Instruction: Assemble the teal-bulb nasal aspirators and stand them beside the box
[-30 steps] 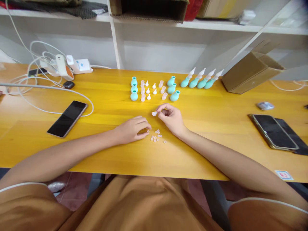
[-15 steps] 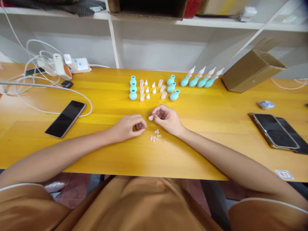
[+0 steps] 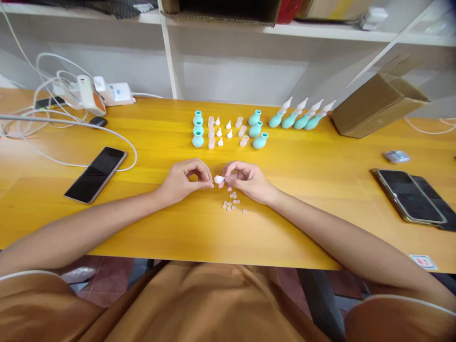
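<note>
My right hand [image 3: 247, 180] pinches a white nozzle tip [image 3: 218, 179] by its narrow end, the wide end turned to the left. Facing it, my left hand [image 3: 187, 179] has thumb and finger closed on a tiny pale ring [image 3: 211, 181], partly hidden by the fingertips. A small gap separates the two parts. Just below my hands lie several small translucent rings [image 3: 229, 208]. Beyond them stand teal bulbs [image 3: 197, 139] [image 3: 260, 141] on both sides, with clear pinkish connectors [image 3: 211, 143] and more white tips [image 3: 220, 142] between.
Assembled teal aspirators [image 3: 289, 119] lean in a row at the back, beside a cardboard box [image 3: 377, 104]. Phones lie on the left [image 3: 96, 175] and right [image 3: 409, 195]. Cables and a white power adapter [image 3: 121, 94] crowd the back left. A shelf [image 3: 221, 28] runs above the table.
My left hand has risen slightly and its fingertips now show a small ring. The white tip in my right hand has turned, its wide end toward my left hand.
</note>
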Action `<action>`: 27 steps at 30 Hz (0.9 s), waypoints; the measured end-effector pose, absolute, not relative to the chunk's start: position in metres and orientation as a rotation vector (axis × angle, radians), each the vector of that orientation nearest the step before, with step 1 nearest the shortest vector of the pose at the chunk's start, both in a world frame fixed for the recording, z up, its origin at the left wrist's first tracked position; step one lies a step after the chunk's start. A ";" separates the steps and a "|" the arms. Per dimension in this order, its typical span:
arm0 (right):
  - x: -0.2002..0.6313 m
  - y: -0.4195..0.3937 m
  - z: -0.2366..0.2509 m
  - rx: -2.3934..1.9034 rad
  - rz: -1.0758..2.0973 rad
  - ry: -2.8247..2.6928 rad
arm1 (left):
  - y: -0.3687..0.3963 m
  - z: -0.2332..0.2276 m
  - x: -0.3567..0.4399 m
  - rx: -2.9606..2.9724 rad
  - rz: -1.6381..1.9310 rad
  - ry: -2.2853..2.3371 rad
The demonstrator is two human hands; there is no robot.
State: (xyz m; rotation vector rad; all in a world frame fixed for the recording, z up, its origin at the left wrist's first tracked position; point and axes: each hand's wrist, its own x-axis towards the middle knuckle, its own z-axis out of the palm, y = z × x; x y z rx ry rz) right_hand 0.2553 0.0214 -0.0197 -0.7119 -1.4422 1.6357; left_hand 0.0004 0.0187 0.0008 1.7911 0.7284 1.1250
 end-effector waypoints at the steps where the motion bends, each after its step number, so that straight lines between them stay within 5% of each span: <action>1: 0.254 0.020 -0.020 -0.697 1.664 -1.432 | 0.019 0.001 0.000 1.807 1.154 0.708; 27: 0.245 0.012 -0.014 -0.635 1.805 -1.209 | 0.018 0.006 -0.002 2.114 1.209 0.668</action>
